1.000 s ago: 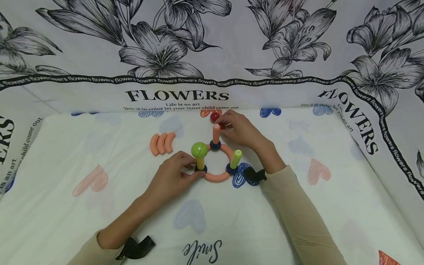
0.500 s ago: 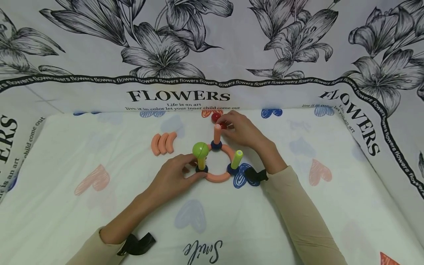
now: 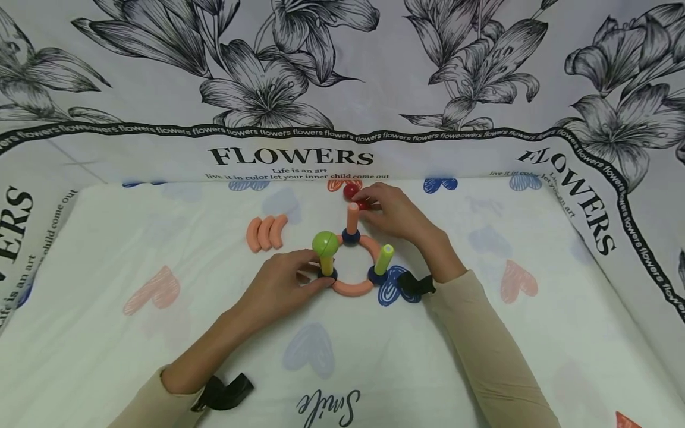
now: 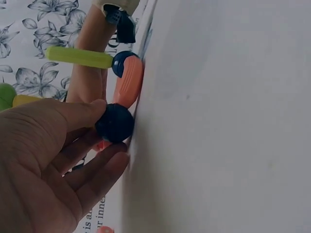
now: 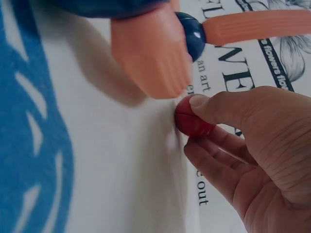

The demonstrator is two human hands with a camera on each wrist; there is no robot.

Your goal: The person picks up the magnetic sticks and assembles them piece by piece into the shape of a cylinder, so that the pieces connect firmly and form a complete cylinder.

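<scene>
White fabric sheet with blue and red hearts; black-flowered white backdrop.
Lime-green ball, yellow rod, round navy connectors, far red balls, salmon-orange curved pieces.

Head camera looking forward and down over cloth toward far edge; wrist cameras facing left hand and right hand close up, each sharing its hand with head view.

Bare left hand: thumb and fingers bent in a pinch, forearm slanting inward. Bare right hand: farther forward, likewise pinching.
</scene>
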